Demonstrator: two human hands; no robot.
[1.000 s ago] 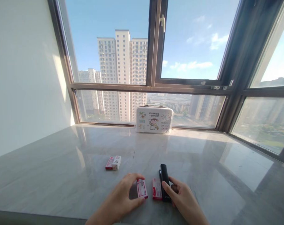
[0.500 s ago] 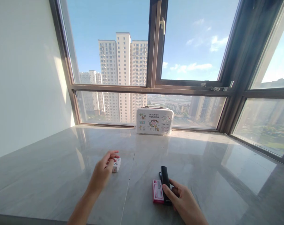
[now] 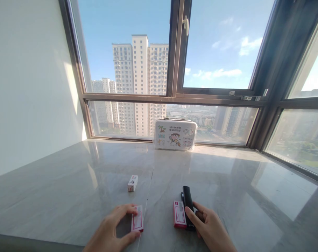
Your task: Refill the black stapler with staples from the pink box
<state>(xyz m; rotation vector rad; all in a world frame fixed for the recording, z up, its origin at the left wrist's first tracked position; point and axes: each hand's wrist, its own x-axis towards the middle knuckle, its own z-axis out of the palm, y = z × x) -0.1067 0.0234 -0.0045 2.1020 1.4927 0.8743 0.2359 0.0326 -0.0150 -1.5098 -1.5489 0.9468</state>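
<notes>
My left hand (image 3: 114, 227) is closed on a small pink-and-white box (image 3: 138, 218) at the surface, its fingers at the upper left edge and its thumb at the lower corner. In my right hand (image 3: 207, 224) is a black stapler (image 3: 188, 206), gripped along its side with the thumb on the near part. Another pink-and-white box (image 3: 179, 214) lies directly against the stapler's left side. Beyond my left hand stands a small white box (image 3: 133, 183) with dark markings, touched by neither hand.
A white case (image 3: 175, 135) with cartoon prints stands upright by the window at the back of the grey marble-look surface (image 3: 69, 196). A white wall (image 3: 25, 87) bounds the left side. Dark window frames (image 3: 174, 99) run along the back and right.
My left hand has drawn back towards me from beside the small white box, and a second pink-and-white box now shows in its grip. My right hand stays on the stapler.
</notes>
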